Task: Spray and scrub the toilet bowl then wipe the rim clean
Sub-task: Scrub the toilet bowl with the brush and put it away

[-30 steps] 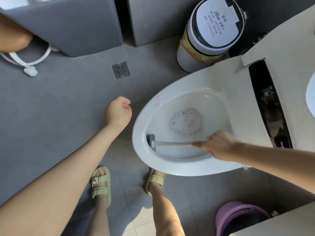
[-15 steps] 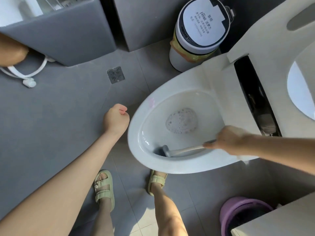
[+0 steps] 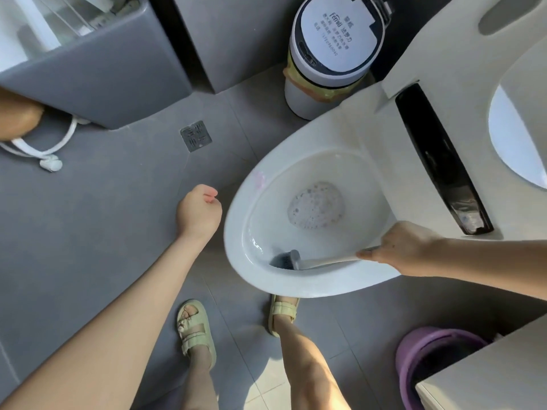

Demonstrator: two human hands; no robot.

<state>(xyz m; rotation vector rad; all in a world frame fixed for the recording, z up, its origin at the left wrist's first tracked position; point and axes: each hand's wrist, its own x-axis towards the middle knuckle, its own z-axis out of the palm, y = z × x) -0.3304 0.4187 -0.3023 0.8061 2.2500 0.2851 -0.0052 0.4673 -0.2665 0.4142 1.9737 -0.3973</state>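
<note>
A purple bucket stands on the floor at near right. The right hand has its grip closed round the handle of the toilet brush. The brush's grey head lies against the near inner wall of the toilet bowl. Just left of the bowl, the left hand is curled in a fist, its grip empty. A white bin stands at the far side.

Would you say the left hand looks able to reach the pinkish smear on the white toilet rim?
Probably yes. The left hand, a fist holding nothing, hangs beside the white toilet rim near the pinkish smear, nothing between them; the right hand works its grey-headed toilet brush farther round.
</note>
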